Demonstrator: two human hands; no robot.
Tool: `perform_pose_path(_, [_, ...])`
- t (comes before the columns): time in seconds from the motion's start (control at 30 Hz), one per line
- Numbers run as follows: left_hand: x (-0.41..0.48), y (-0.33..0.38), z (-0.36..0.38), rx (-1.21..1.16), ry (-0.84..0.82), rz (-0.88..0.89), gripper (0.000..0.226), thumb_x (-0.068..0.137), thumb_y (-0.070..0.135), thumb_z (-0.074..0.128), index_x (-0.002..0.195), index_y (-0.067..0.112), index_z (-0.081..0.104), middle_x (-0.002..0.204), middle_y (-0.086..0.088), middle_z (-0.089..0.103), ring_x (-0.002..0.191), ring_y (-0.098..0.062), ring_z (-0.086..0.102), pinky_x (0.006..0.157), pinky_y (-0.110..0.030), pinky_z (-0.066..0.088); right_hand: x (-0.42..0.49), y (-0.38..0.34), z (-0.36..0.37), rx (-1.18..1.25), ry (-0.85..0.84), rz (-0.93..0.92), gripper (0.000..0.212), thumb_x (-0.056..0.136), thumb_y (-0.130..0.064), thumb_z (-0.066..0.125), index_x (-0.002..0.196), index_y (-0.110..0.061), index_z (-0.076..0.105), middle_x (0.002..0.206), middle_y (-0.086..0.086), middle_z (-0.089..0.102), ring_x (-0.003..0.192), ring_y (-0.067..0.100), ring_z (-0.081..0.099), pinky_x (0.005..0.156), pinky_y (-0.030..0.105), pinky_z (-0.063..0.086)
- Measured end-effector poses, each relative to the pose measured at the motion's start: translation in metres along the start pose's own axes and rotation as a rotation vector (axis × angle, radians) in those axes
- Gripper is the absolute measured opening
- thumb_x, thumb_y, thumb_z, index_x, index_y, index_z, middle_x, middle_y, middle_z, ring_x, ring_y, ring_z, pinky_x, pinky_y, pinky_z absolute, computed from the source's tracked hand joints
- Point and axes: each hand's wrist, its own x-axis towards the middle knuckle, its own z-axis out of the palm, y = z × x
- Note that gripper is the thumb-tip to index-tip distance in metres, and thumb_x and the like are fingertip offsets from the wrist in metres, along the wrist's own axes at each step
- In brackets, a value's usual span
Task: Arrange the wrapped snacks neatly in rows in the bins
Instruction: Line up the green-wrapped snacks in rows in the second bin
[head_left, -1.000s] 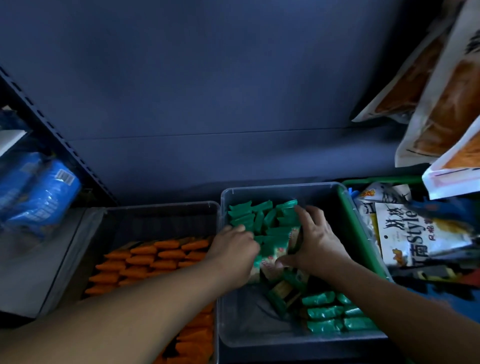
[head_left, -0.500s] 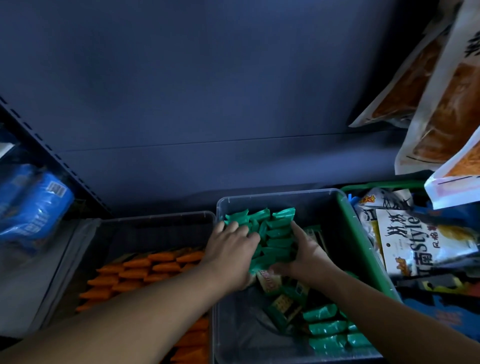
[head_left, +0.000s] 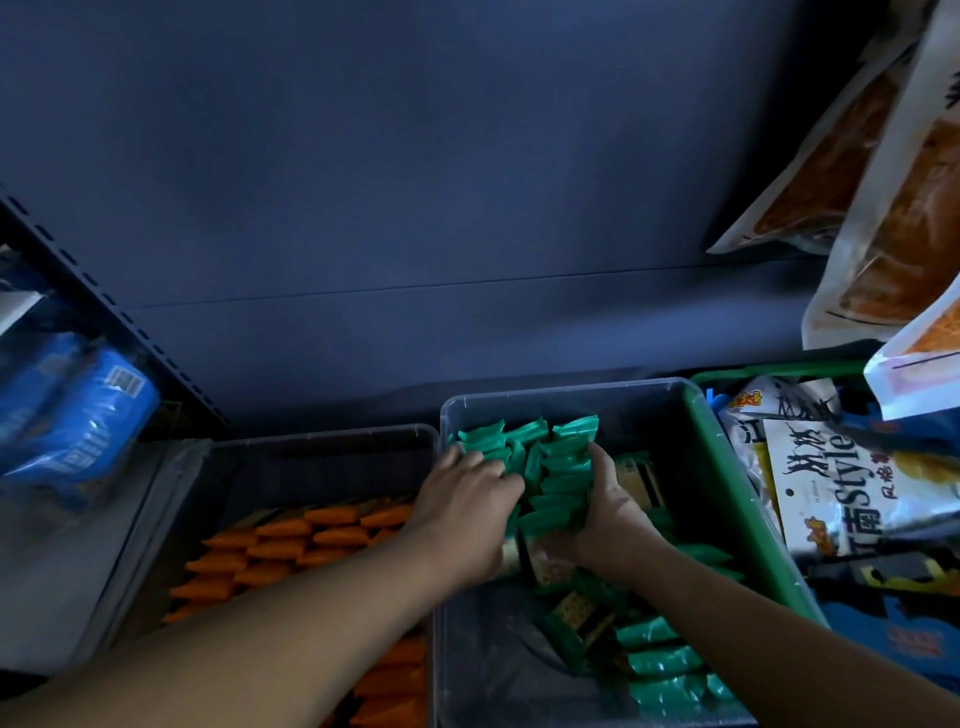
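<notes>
A clear bin (head_left: 644, 395) holds green wrapped snacks (head_left: 550, 457) stacked in rows at its far end. My left hand (head_left: 467, 514) rests on the left side of that stack, fingers bent over the wrappers. On the stack's right side my right hand (head_left: 608, 514) presses flat, fingers extended along the packets. Loose green packets (head_left: 660, 665) and cracker packs (head_left: 576, 613) lie at the near right of the bin. A second clear bin (head_left: 311, 441) on the left holds rows of orange wrapped snacks (head_left: 291, 540).
A green-rimmed basket (head_left: 727, 467) of large snack bags (head_left: 821, 488) sits to the right. Big orange-and-white bags (head_left: 893, 208) hang at upper right. Blue packages (head_left: 67, 415) lie on the shelf at left behind a dark upright rail. A dark back panel stands behind the bins.
Both hands moved toward the bin's far end and closed in on either side of the green stack, squeezing it into a tighter block. My right hand came off the top of the pile.
</notes>
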Motion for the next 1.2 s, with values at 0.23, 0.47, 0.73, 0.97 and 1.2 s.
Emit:
perform_pose_path(0.23, [0.001,0.003,0.003,0.053,-0.082,-0.03,0.052,0.082,0.039,0.076,0.125,0.02,0.053,0.123,-0.006,0.063,0.13,-0.031,0.047,0.128,-0.048,0.008,0.0,0.013,-0.011,-0.001,0.051,-0.026,0.095,0.063,-0.01,0.093,0.133,-0.032,0.032,0.116,-0.009,0.064,0.097,-0.006,0.064,0.078,0.009,0.051])
perform_pose_path(0.47, [0.028,-0.015,-0.007,-0.309,0.225,-0.066,0.035,0.088,0.054,0.066,0.1,0.021,0.065,0.101,0.003,0.061,0.102,-0.022,0.056,0.08,-0.034,0.043,0.015,-0.007,-0.035,-0.208,-0.036,-0.019,0.161,0.047,-0.044,0.101,0.157,-0.043,-0.017,0.158,-0.011,0.004,0.144,0.015,0.028,0.123,0.037,0.03])
perform_pose_path(0.73, [0.056,-0.004,-0.008,-0.176,0.14,-0.047,0.049,0.081,0.064,0.068,0.105,0.022,0.064,0.106,0.003,0.065,0.106,-0.022,0.051,0.083,-0.037,0.034,0.018,-0.012,-0.039,-0.484,-0.039,-0.089,0.129,0.045,-0.077,0.079,0.157,-0.039,0.027,0.136,-0.008,0.01,0.137,0.024,0.029,0.117,0.038,0.039])
perform_pose_path(0.97, [0.058,0.005,-0.015,-0.291,0.061,-0.145,0.04,0.082,0.035,0.075,0.118,0.025,0.062,0.109,-0.003,0.062,0.111,-0.027,0.053,0.09,-0.034,0.038,0.011,-0.012,-0.015,-0.329,-0.042,-0.014,0.128,0.051,-0.045,0.097,0.15,-0.031,0.019,0.125,-0.007,0.018,0.124,0.017,0.046,0.106,0.029,0.044])
perform_pose_path(1.2, [0.055,0.001,-0.019,-0.339,-0.078,-0.154,0.056,0.082,0.027,0.074,0.13,0.035,0.047,0.119,-0.005,0.053,0.109,-0.03,0.045,0.086,-0.035,0.034,0.006,-0.006,-0.02,-0.239,0.017,-0.077,0.118,0.045,-0.047,0.1,0.14,-0.031,0.033,0.126,-0.01,0.033,0.119,0.012,0.048,0.104,0.035,0.047])
